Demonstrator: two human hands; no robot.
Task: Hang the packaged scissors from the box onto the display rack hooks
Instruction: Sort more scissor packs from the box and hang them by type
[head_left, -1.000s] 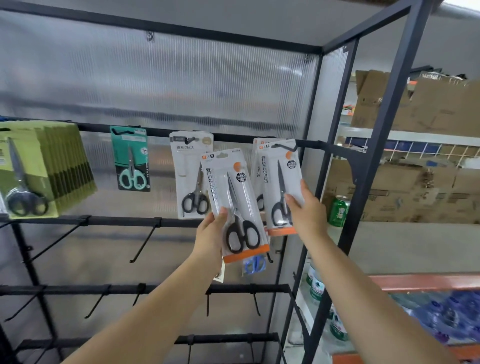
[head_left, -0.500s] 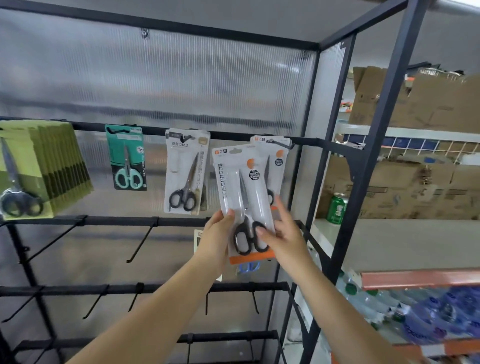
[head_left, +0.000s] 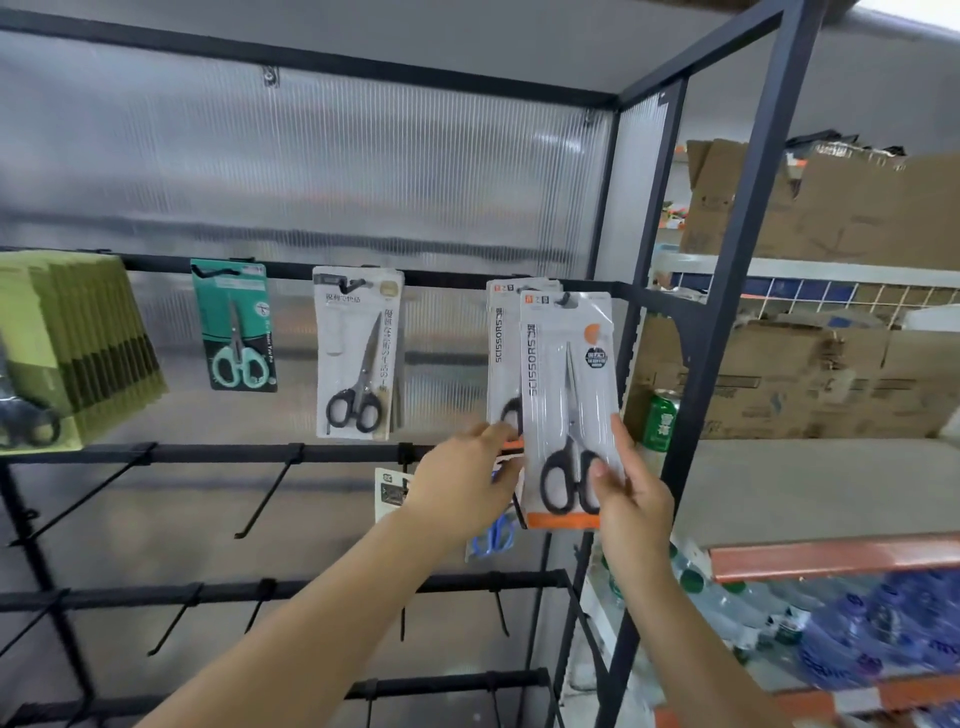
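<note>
Fingers and thumb of the right hand (head_left: 631, 483) pinch the lower right corner of a white carded pack of black-handled scissors with an orange bottom strip (head_left: 569, 410), thumb pressed over the handle loops. The pack stands upright, its long axis running straight up from that hand, and its top slot sits at the tip of a black wire hook (head_left: 565, 300) on the upper rail of the black metal display rack (head_left: 727, 291); whether the slot is fully over the hook I cannot tell. The left hand (head_left: 467, 483) is beside it, fingers extended and relaxed, fingertips touching the bottom of an identical pack (head_left: 501, 353) hanging just behind. The right hand looks the one to finish, sliding the card back along the hook. Further left hang a white pack of scissors (head_left: 358, 353), a teal pack (head_left: 235, 325) and a green stack (head_left: 78, 338).
</note>
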